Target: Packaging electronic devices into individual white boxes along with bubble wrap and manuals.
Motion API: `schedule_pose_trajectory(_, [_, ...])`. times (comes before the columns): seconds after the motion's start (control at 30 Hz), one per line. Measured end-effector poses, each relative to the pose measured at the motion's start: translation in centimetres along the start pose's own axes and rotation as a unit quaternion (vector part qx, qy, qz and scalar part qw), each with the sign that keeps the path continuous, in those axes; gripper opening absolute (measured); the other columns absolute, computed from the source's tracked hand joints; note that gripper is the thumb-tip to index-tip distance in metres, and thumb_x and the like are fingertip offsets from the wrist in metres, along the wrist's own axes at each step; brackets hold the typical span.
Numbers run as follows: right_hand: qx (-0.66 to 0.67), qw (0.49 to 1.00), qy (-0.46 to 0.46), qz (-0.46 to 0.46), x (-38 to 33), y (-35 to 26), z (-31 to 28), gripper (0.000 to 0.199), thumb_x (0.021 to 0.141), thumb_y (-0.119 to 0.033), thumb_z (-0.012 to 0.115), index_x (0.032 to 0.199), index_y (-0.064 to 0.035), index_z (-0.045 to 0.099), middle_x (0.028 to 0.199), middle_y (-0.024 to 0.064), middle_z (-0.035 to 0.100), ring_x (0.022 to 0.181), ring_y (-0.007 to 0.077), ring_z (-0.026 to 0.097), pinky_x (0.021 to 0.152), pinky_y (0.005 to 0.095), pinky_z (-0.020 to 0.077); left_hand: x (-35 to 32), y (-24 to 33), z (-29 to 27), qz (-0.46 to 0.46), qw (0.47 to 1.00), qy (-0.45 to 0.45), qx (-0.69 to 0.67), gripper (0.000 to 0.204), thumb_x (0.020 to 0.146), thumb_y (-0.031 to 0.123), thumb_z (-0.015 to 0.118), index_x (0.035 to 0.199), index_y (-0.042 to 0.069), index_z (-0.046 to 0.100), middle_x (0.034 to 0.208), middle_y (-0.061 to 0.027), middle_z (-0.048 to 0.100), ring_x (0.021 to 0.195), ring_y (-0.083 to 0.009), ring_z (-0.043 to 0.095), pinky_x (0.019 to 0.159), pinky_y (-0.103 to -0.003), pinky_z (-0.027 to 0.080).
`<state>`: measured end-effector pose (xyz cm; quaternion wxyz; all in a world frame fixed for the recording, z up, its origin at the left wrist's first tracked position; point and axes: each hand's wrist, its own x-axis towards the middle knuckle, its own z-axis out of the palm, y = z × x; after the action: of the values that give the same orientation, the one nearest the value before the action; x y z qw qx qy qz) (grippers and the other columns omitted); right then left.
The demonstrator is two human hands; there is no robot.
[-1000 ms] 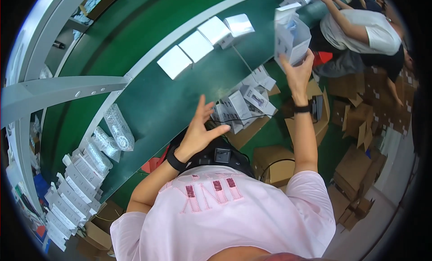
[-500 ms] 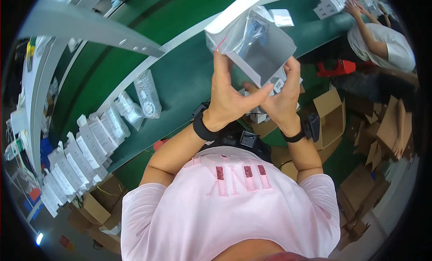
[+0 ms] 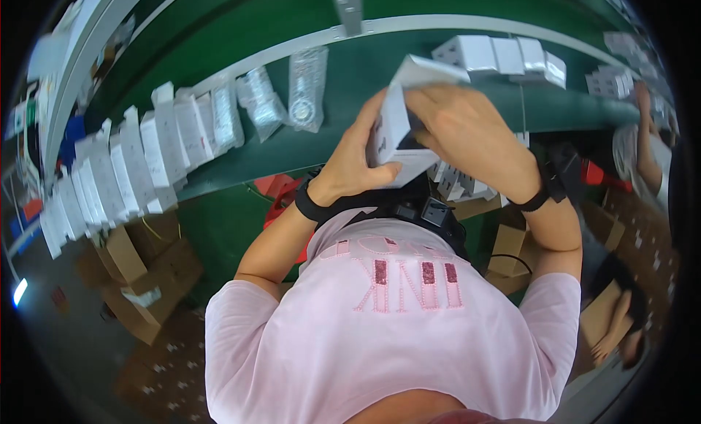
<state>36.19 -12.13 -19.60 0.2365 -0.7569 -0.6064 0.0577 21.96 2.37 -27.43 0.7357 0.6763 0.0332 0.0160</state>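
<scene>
A white box (image 3: 394,130) is held up in front of me over the near edge of the green bench, tilted, with its lid flap (image 3: 434,70) raised. My left hand (image 3: 352,159) grips the box from its left side, thumb along the near lower face and fingers behind. Over the box's open mouth lies my right hand (image 3: 467,128), slightly blurred, with its fingertips bent down into the box. Those fingertips are hidden, so whether they hold anything does not show. What lies inside the box is also covered by this hand.
Bubble-wrapped packs (image 3: 307,88) lie on the green bench (image 3: 343,106), beside a long row of white boxes (image 3: 120,172) at the left. More white boxes (image 3: 504,55) stand at the back right. Below are cardboard cartons (image 3: 511,249). A person (image 3: 646,150) works at the far right.
My right hand has left the box's right side and moved over its opening, fingers inside. The box has turned and come lower and nearer. The view has swung to the right.
</scene>
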Motion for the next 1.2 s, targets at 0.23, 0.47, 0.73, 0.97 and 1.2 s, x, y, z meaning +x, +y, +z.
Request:
schedule_pose_trajectory(0.23, [0.316,0.896,-0.292,0.107,4.1,-1.7,2.2,0.012,0.077,-0.009,0.063,0.079,0.0007,0.069,0.068,0.0184,0.062,0.064,0.034,0.061,0.06,0.0397,0.0478,-6.7,-0.6,-3.0,-0.124,0.989,-0.01,-0.082,0.096,0.065,0.027,0.065,0.148,0.001,0.025,0.143,-0.0163,0.039,0.131,-0.0249,0.041,0.11,-0.035,0.029])
schedule_pose_trajectory(0.47, [0.386,0.813,-0.436,-0.023,7.3,-1.5,8.4,0.021,0.089,-0.011,0.057,0.105,-0.0049,0.068,0.075,0.0125,0.067,0.053,0.0185,0.061,0.052,0.0315,0.0474,-10.8,-3.0,-4.2,-0.114,0.984,0.132,-0.02,0.081,0.077,0.029,0.079,0.14,0.0,0.037,0.129,-0.0134,0.051,0.121,-0.0208,0.049,0.102,-0.033,0.038])
schedule_pose_trajectory(0.73, [0.015,0.933,-0.088,0.349,16.6,4.1,21.9,0.081,0.075,-0.049,0.074,0.125,0.0083,0.046,0.101,0.0263,0.065,0.094,0.037,0.066,0.077,0.0395,0.0532,-14.4,-1.3,-14.2,-0.126,0.916,0.372,-0.079,0.061,0.09,0.02,0.065,0.14,0.0,0.037,0.116,-0.0127,0.058,0.105,-0.0162,0.057,0.088,-0.029,0.047])
schedule_pose_trajectory(0.97, [0.198,0.902,-0.069,0.376,12.8,5.7,21.3,0.061,0.072,-0.02,0.077,0.12,0.0024,0.048,0.103,0.02,0.065,0.096,0.0299,0.065,0.087,0.0369,0.0507,-7.9,-4.9,-14.8,-0.116,0.929,0.352,0.004,0.069,0.089,0.033,0.067,0.136,-0.01,0.039,0.121,-0.0212,0.059,0.11,-0.0239,0.057,0.094,-0.032,0.044])
schedule_pose_trajectory(1.2, [0.287,0.911,0.086,0.282,8.3,-1.1,5.6,0.066,0.074,0.001,0.076,0.132,-0.0057,0.044,0.124,0.0081,0.053,0.115,0.0193,0.051,0.095,0.0338,0.0452,1.8,-11.3,-12.0,-0.238,0.929,0.209,0.191,0.088,0.085,0.047,0.065,0.14,-0.013,0.03,0.121,-0.0337,0.052,0.121,-0.041,0.048,0.101,-0.04,0.039])
